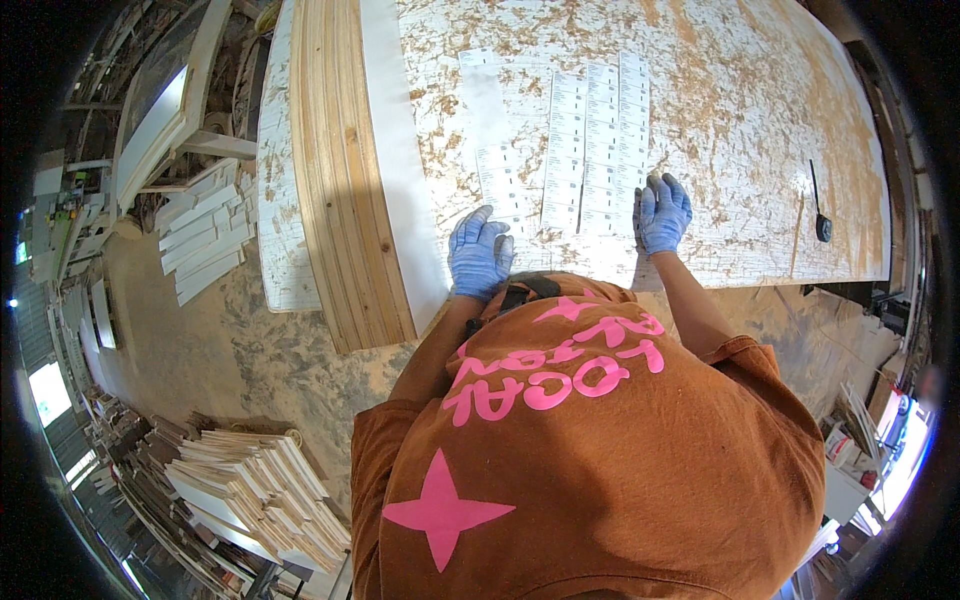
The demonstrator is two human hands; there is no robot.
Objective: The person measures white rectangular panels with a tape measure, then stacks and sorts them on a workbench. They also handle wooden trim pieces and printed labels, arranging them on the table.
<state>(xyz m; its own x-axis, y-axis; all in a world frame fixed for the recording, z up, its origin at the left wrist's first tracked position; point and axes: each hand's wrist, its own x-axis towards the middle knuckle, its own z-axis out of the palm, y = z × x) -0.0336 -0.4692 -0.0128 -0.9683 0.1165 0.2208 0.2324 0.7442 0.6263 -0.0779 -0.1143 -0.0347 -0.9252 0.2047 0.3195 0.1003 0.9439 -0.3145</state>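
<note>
Both my hands wear blue gloves and rest at the near edge of a white table smeared with brown marks. My left hand (pixel 480 252) lies beside the lower end of a left-hand printed label strip (pixel 497 185), its fingers loosely bent and apart. My right hand (pixel 663 213) is by the lower right corner of the right label strip (pixel 632 120), fingers spread and slightly curled, with no held object visible. Between the hands, a middle label strip (pixel 600 150) and another label strip (pixel 563 150) lie side by side, running away from me.
Long wooden boards (pixel 345 180) are stacked on the table's left, beside a white panel strip (pixel 405 170). A black tape measure (pixel 824 228) sits on the right. White-faced pieces (pixel 207 232) and a wood pile (pixel 262 490) stand on the dusty floor to my left.
</note>
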